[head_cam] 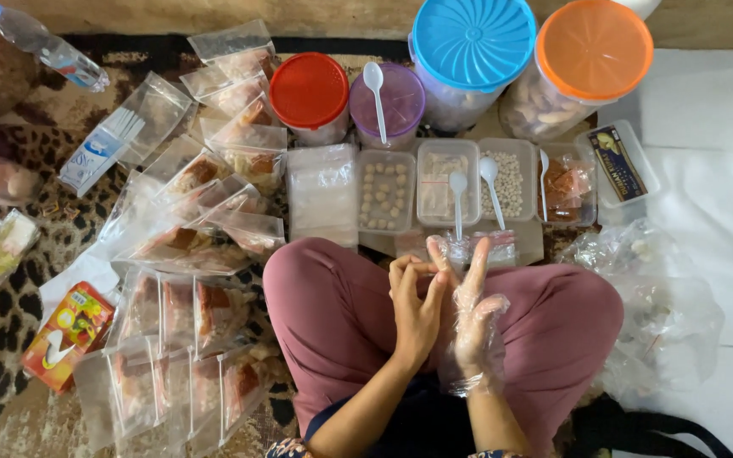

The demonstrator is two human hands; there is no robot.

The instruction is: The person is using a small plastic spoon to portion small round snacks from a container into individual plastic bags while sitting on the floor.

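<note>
I sit cross-legged in pink trousers on the floor. My right hand wears a loose clear plastic glove, fingers pointing up. My bare left hand pinches the glove's edge near the right fingers, pulling at it. Both hands hover over my lap, just in front of a row of small clear trays: one with pale round balls, one with a white spoon, one with small white beads, one with reddish-brown food.
Several filled clear bags lie at left on a leopard-print mat. Behind the trays stand jars with red, purple, blue and orange lids. Crumpled plastic lies at right, a water bottle at top left.
</note>
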